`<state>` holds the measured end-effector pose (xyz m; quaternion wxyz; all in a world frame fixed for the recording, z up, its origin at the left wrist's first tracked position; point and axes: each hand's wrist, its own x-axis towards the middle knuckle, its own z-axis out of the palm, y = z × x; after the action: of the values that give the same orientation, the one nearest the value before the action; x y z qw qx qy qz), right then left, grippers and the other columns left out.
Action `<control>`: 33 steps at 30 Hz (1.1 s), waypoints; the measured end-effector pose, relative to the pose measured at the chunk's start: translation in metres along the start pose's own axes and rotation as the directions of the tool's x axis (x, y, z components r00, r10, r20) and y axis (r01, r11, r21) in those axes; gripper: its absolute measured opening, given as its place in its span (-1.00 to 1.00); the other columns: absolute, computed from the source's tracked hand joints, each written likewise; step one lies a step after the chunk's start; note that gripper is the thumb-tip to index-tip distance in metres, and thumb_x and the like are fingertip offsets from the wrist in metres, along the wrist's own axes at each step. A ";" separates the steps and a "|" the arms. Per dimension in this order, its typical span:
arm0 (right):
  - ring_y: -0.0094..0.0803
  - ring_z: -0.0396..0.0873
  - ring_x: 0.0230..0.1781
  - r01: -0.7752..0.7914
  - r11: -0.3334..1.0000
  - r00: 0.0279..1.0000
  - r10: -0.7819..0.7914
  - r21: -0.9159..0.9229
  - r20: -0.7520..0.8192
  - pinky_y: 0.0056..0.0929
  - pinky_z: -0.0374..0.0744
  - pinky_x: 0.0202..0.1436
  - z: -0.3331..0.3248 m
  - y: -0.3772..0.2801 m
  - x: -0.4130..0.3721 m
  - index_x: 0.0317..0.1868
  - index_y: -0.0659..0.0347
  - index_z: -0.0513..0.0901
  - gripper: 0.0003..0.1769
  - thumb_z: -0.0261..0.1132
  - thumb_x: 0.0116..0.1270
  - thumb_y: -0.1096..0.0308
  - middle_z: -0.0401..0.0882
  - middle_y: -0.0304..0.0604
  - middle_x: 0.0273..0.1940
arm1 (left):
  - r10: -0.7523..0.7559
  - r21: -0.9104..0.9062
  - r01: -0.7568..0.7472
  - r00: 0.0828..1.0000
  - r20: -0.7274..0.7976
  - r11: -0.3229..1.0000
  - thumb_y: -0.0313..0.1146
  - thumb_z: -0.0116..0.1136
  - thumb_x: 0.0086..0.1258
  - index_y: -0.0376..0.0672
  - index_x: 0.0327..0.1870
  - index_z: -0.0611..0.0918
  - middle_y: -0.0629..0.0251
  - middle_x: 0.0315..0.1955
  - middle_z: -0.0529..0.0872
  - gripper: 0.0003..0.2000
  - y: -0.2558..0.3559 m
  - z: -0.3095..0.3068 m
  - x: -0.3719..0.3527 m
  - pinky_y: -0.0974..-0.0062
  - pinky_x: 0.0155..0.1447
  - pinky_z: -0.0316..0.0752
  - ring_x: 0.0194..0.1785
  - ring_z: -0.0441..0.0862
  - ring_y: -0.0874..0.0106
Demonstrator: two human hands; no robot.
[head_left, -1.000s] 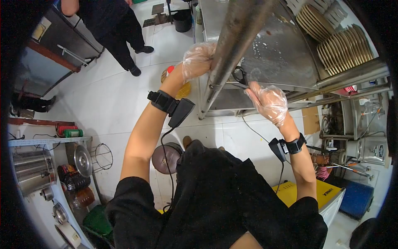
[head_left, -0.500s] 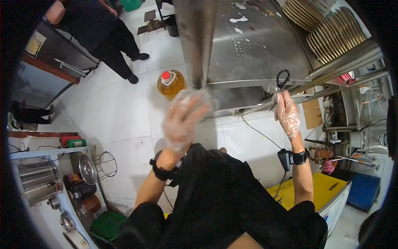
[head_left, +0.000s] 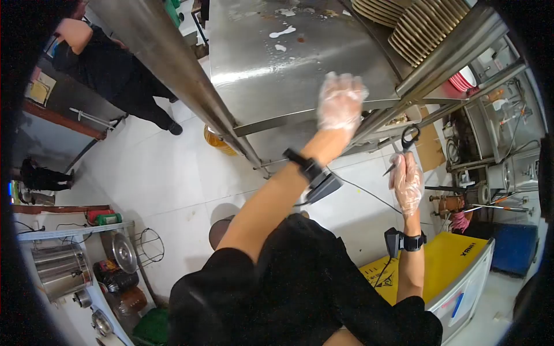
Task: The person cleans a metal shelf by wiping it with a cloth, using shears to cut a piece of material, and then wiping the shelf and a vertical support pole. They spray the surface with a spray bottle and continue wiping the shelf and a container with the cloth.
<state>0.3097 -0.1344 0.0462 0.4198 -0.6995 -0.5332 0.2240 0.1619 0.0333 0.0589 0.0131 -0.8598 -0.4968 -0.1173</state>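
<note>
My left hand [head_left: 341, 104], in a clear plastic glove, is over the front edge of the steel table [head_left: 259, 89], its fingers stretched out and slightly apart. Nothing shows in it. My right hand [head_left: 407, 183], gloved the same way, is closed around black-handled scissors [head_left: 410, 137]. The handle loops point up and away from me, and a dark blade tip sticks out to the left of the fingers. White splashes of liquid [head_left: 283, 32] lie on the steel surface.
Stacked plates [head_left: 430, 29] stand at the upper right beside a steel post [head_left: 456, 49]. A yellow-topped chest [head_left: 438, 262] is at the lower right. Another person in dark clothes [head_left: 124, 75] stands at the upper left. An oil jug [head_left: 219, 141] sits behind the left post.
My left hand has moved right and forward, from near the oil jug to the table edge. My right hand still holds the scissors. The view has shifted, and the jug is now mostly hidden.
</note>
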 end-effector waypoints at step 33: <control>-0.50 0.40 -0.75 0.056 0.996 0.994 -0.063 0.068 0.091 -0.42 0.32 -0.62 0.021 -0.007 0.018 -0.30 0.22 0.44 -0.72 0.05 0.62 0.29 0.41 -0.20 -0.67 | 0.541 0.589 -0.270 0.766 -0.349 0.762 -0.13 -0.06 0.56 0.44 0.58 0.12 0.63 0.60 0.03 -0.41 -0.129 0.049 -0.087 0.17 0.70 -0.26 0.60 0.07 0.21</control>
<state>0.2957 -0.1094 0.0425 0.4235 -0.6580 -0.5653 0.2610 0.0191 0.0315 -0.0198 0.3919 -0.8536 -0.2826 -0.1948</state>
